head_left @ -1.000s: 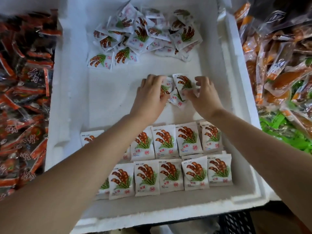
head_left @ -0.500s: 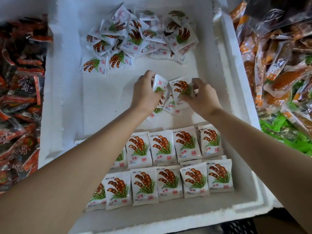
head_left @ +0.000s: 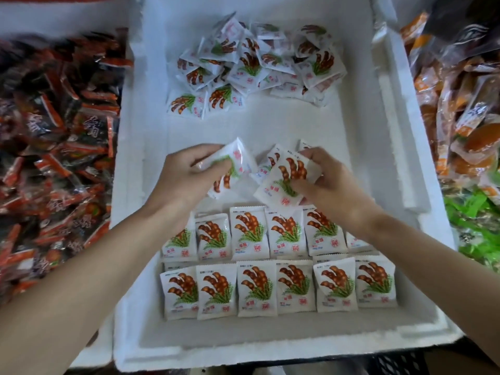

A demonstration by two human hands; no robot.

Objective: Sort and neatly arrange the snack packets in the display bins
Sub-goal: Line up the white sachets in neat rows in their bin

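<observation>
While both hands work over the middle of the white foam bin, the left hand has its grip closed around a tilted white packet, and the right hand pinches another packet by its upper edge. Just below them lie two neat rows of packets, face up. A loose pile of packets sits at the bin's far end.
</observation>
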